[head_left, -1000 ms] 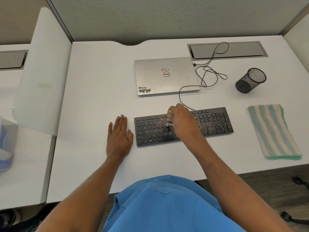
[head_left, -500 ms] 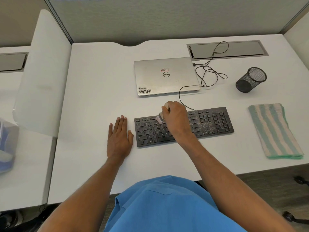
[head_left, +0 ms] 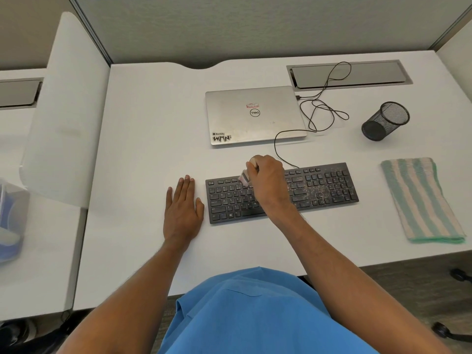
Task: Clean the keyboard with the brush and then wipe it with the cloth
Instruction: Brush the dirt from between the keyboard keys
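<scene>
A black keyboard (head_left: pixel 321 187) lies across the white desk (head_left: pixel 143 149), with light crumbs and dust scattered over its right half. My right hand (head_left: pixel 268 182) grips a small pale brush (head_left: pixel 244 178), whose bristles touch the upper rows left of the keyboard's middle. Most of the brush is hidden inside my fist. My left hand (head_left: pixel 182 208) rests flat on the desk just left of the keyboard, fingers straight. A folded cloth (head_left: pixel 419 198) with green and cream stripes lies to the right of the keyboard.
A shut silver laptop (head_left: pixel 255 114) sits behind the keyboard, with a black cable (head_left: pixel 319 116) looping beside it. A black mesh cup (head_left: pixel 385 121) lies tipped at the back right. A frosted divider (head_left: pixel 63 111) bounds the desk's left side.
My right hand has carried the brush leftward and toward the keyboard's top rows. My left hand has stayed flat on the desk.
</scene>
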